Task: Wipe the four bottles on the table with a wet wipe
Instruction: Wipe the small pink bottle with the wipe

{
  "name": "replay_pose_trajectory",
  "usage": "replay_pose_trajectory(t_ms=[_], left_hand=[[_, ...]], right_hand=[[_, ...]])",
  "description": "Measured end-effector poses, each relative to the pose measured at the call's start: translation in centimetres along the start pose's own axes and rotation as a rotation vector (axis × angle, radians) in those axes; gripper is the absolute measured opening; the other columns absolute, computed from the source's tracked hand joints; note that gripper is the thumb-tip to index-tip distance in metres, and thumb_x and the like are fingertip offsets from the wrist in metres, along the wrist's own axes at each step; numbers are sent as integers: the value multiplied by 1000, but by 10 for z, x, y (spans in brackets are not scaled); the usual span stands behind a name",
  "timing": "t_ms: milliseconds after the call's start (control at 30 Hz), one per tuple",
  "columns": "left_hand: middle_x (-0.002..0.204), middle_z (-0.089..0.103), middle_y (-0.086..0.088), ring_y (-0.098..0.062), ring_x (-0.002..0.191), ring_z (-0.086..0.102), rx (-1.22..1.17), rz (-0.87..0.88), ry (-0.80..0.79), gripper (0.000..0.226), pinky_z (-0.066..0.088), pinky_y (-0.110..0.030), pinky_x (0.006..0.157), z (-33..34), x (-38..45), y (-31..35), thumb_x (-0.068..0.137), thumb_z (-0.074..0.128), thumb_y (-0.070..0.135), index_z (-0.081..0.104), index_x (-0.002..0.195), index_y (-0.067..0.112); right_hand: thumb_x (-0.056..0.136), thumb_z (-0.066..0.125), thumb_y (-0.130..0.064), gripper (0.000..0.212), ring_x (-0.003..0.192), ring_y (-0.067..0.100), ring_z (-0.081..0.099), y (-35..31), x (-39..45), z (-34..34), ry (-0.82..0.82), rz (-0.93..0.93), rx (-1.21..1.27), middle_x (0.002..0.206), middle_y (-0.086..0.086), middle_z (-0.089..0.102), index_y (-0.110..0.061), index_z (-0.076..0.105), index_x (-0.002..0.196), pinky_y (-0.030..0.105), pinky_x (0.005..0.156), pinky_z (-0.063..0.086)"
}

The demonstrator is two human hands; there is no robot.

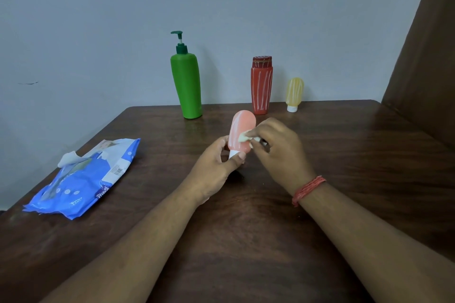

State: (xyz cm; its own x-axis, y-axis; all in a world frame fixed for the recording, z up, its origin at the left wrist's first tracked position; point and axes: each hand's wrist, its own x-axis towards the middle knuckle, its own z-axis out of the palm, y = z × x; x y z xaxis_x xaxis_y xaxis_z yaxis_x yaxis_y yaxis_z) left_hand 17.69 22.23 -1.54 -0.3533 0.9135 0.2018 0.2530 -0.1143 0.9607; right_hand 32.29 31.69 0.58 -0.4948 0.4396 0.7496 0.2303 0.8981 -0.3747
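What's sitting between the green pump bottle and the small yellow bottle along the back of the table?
Head view: the red bottle stands upright between the green pump bottle and the yellow bottle, apart from both; otherwise only bare table.

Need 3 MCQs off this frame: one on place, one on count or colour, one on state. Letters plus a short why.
1. Where does the pack of wipes lie on the table?
A. near its left edge
B. against the wall between the bottles
C. under the right hand

2. How many bottles stand at the back by the wall?
A. one
B. three
C. four

3. What is the state of the pink bottle?
A. lying flat on the table
B. standing by the wall
C. held cap down in the left hand

Answers:
1 A: the blue pack sits far left, apart from both hands.
2 B: the green pump bottle, the red bottle and the yellow bottle stand there.
3 C: the left hand grips it near its white cap while the right hand presses a wipe to its side.
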Motion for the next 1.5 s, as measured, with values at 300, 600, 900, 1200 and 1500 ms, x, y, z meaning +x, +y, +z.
replay_pose_trajectory(t_ms=[300,600,900,1200,1500], left_hand=[[111,72,-2,-19,99,71,-17,-35,-23,40,49,-54,105,-1,-1,0,92,70,30,59,129,21],[115,69,3,-25,110,66,67,-18,-58,43,50,-50,104,-1,-1,1,91,70,33,57,132,26],[120,66,6,-18,111,62,183,24,-56,43,50,-45,103,-2,1,-3,94,68,29,53,135,30],[117,63,4,-10,105,61,229,62,-12,37,51,-25,89,0,1,-1,94,70,24,56,127,29],[97,67,-6,-12,79,59,257,4,122,37,49,-33,68,0,3,-1,82,82,35,52,98,22]], right_hand=[[84,73,-2,13,84,11,59,4,2,1,24,10,0,95,0,63,-9,74,95,22,69,51],[85,72,-3,12,85,12,59,7,2,0,31,30,25,96,0,63,-9,75,94,22,69,49],[83,73,-1,15,88,14,59,10,3,1,-19,-82,-47,95,1,62,-10,75,95,27,74,50],[85,74,-11,18,94,17,61,3,0,-2,-269,-182,-41,100,0,63,-13,75,103,30,78,52],[86,72,-8,19,94,17,61,3,-1,-1,-281,-162,-85,101,-1,63,-14,75,103,29,79,51]])
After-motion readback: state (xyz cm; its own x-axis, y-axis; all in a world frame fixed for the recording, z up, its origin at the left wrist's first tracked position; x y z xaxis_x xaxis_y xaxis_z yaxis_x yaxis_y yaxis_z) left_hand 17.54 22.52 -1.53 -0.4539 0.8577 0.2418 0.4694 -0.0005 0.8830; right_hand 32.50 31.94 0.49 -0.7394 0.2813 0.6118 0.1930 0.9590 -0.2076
